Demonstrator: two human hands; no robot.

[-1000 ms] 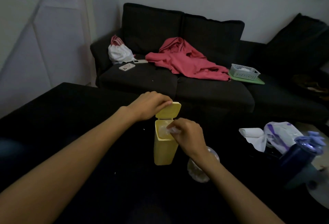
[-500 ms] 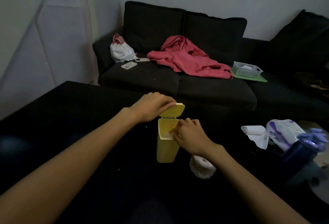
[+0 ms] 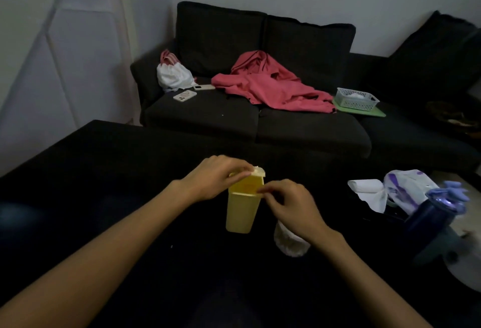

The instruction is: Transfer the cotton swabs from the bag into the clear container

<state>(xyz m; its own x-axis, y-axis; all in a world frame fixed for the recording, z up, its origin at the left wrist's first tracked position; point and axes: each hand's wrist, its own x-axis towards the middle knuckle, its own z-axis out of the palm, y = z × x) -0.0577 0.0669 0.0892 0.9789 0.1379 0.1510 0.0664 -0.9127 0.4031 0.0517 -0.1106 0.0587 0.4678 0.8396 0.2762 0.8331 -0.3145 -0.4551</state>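
We see the left hand (image 3: 217, 178) pinching the small yellow plastic bin's (image 3: 242, 206) lid (image 3: 253, 172); the right hand (image 3: 291, 206), fingers curled, touches its rim.

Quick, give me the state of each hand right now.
Left hand: fingers curled on the lid of the yellow container, holding it.
Right hand: fingers curled at the container's rim; contents cannot be told.

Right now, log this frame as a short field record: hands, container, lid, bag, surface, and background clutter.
left hand: holds the lid at the container's top
right hand: fingers curled at the container's front rim; what they pinch cannot be told
container: yellow, upright on the table
lid: hinged, tipped partly over the opening
bag: whitish, beside the container, partly under the right wrist
table: black
background: red garment on dark sofa
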